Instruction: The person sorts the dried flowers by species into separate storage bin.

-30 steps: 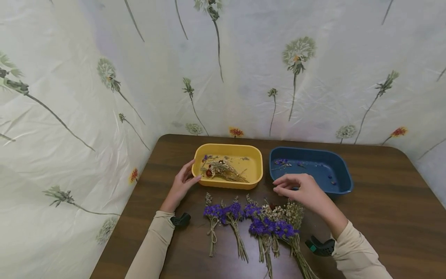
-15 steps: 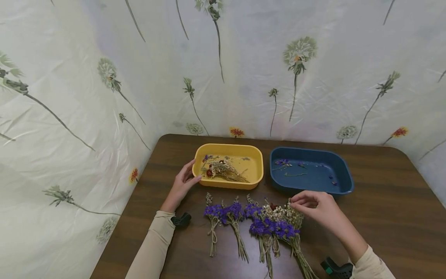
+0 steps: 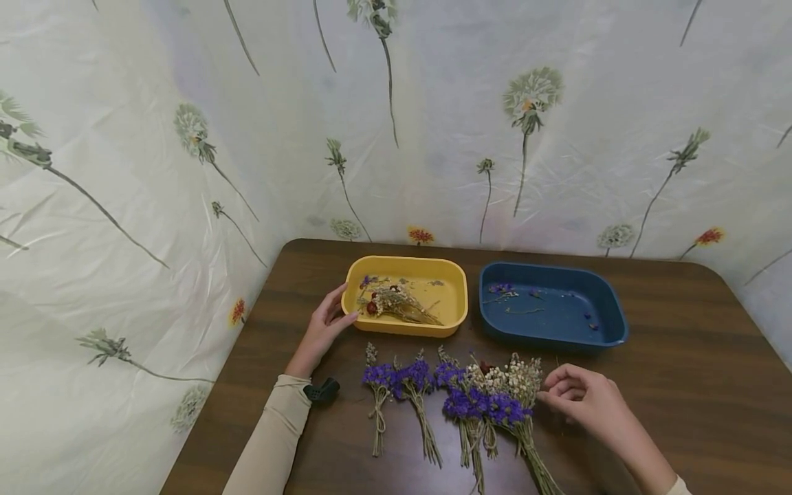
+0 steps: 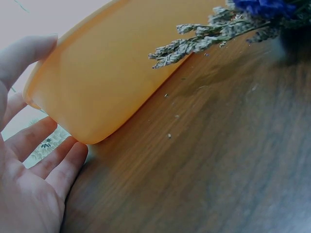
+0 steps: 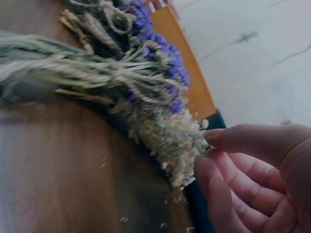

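Observation:
My left hand [image 3: 328, 323] rests at the left end of a yellow tray [image 3: 427, 330], thumb on the near rim and fingers against the end wall. Inside lies a small dried bouquet [image 3: 399, 302] of pale and dark red flowers. My right hand [image 3: 584, 395] is beside a bunch of dried white flowers [image 3: 522, 378], the rightmost on the table. In the right wrist view the thumb tip overlaps the white blooms [image 5: 177, 145], the fingers loosely bent and a small gap below the thumb. Purple flower bunches [image 3: 470, 402] tied with twine overlap the white bunch.
Two separate purple bunches [image 3: 377, 375] lie further left, in front of the yellow tray. A blue tray [image 3: 551, 337] with loose stems and petals stands to its right. Small crumbs [image 4: 169, 136] dot the brown table [image 3: 674, 385]. A flower-printed sheet [image 3: 433, 137] hangs behind.
My right hand has moved from the blue tray's near edge to the top of the white bunch, then down to its right side. A thin stem now shows in the blue tray. The left hand stays put.

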Motion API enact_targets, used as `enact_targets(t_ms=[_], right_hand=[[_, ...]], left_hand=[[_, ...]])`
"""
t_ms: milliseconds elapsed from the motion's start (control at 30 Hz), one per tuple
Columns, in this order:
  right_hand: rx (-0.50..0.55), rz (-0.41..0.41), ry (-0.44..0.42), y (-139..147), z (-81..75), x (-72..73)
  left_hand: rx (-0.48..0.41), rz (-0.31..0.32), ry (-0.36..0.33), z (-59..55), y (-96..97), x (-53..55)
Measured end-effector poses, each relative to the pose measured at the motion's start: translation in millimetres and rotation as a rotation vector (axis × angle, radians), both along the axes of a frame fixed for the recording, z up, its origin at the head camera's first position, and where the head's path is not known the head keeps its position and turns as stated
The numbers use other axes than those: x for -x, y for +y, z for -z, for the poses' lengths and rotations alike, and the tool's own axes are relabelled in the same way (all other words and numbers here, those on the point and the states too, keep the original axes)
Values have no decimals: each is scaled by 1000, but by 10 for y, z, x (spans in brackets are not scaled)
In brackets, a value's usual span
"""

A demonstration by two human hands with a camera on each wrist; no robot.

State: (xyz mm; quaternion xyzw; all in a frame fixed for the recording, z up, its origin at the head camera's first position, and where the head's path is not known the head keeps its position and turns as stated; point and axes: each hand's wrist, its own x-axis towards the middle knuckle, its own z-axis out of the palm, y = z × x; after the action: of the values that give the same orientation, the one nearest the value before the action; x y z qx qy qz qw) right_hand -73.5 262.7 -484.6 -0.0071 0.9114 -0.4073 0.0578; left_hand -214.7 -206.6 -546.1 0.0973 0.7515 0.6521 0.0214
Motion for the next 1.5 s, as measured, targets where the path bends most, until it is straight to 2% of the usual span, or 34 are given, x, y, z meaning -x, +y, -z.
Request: enact_targets(t_ms=[167, 300, 400, 633, 800, 900, 1033, 1133, 1367, 1500], right_hand=[[18, -62, -96, 64, 103, -50], [41, -160, -139, 89, 179, -77], [53, -203, -156, 89, 216, -83], [59, -222, -221, 54, 249, -74], [34, -208, -187, -25, 277, -62], [22, -209, -167, -68, 290, -57], [24, -220, -159, -102, 288, -54], [29, -227, -168, -119, 285, -53], [67, -252, -223, -135, 293, -78], [117, -276, -260, -140, 306, -89]], left_hand=[[5, -10, 20, 20, -6, -14], [8, -11, 27, 18, -7, -15], [8, -12, 28, 12, -3, -15], [-7, -2, 15, 20, 2, 1], [1, -2, 5, 22, 1, 17], [-1, 3, -5, -32, 8, -7], [-10, 17, -19, -196, 31, -99], [-11, 23, -17, -274, 44, -144], [-5, 20, -27, -44, -4, -10], [-7, 14, -14, -1, -6, 2]])
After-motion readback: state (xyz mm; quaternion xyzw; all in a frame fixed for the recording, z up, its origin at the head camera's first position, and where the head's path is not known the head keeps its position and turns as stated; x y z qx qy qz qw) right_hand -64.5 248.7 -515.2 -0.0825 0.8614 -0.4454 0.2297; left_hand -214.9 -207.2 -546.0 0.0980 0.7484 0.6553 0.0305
